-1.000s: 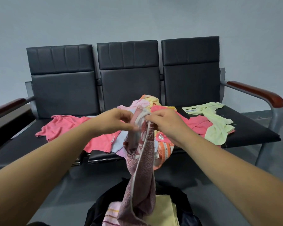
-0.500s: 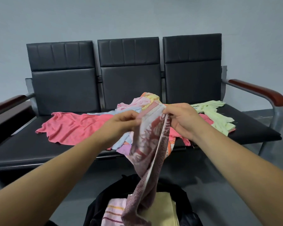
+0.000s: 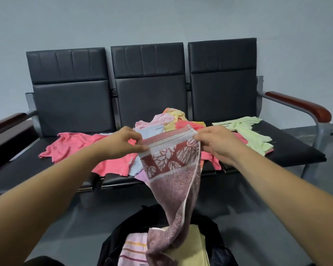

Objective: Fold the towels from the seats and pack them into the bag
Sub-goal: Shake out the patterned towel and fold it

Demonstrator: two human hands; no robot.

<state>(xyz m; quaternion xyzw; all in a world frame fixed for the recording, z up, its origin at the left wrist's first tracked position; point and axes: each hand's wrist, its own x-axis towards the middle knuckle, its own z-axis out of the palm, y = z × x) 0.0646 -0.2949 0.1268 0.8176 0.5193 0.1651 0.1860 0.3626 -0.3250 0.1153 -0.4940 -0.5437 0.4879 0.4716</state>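
Note:
A mauve towel with a leaf-patterned band (image 3: 173, 181) hangs in front of me, its top hem stretched level. My left hand (image 3: 123, 144) pinches the hem's left corner and my right hand (image 3: 217, 143) pinches the right corner. The towel's lower end trails down onto the open black bag (image 3: 217, 239) on the floor. Inside the bag lie a folded striped pink towel (image 3: 133, 250) and a folded pale yellow towel (image 3: 192, 246). Loose towels remain on the seats: a coral one (image 3: 79, 144), a mixed pastel heap (image 3: 167, 120) and a light green one (image 3: 252, 131).
The three-seat black bench (image 3: 148, 89) stands against a grey wall, with wooden armrests at the left (image 3: 6, 121) and right (image 3: 300, 106). Grey floor lies between the bench and the bag.
My hands have moved apart along the towel's hem, spreading its top edge flat where it was bunched between them a second ago. The view has tilted down slightly.

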